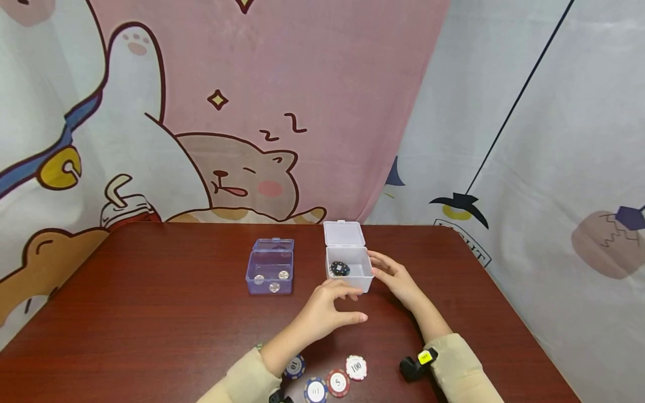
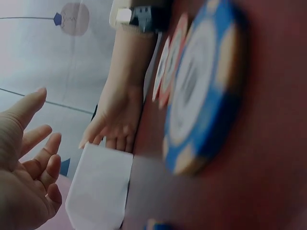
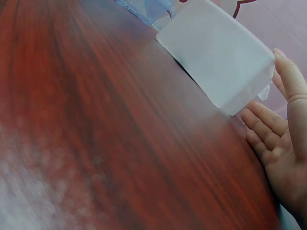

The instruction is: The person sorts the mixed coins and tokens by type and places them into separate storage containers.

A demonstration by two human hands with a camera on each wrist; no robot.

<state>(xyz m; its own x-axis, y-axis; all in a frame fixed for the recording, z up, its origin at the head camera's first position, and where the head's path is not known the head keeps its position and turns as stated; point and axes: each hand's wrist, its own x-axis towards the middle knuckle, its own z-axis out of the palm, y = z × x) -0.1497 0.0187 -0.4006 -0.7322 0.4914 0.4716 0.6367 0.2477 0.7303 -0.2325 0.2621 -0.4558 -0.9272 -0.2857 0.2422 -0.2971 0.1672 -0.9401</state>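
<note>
A clear whitish plastic box [image 1: 360, 262] stands with its lid up, and a black poker chip [image 1: 340, 268] lies inside. My left hand [image 1: 326, 314] hovers by the box's front, thumb and fingers apart; in the left wrist view nothing shows in its grasp. On the right side, my right hand [image 1: 401, 284] touches the box wall with its thumb and fingertips, fingers extended in the right wrist view. Below the left hand lie a white 100 chip [image 1: 356, 368], a red 5 chip [image 1: 338, 383] and two blue chips [image 1: 316, 390], one partly covered by the left forearm.
A blue-violet clear box [image 1: 269, 261] with its lid raised sits left of the white one, holding silver coins [image 1: 274, 287]. A sliver of a green item [image 1: 259, 347] peeks out beside the left sleeve. A patterned curtain [image 1: 322, 84] hangs behind the brown table [image 1: 166, 302].
</note>
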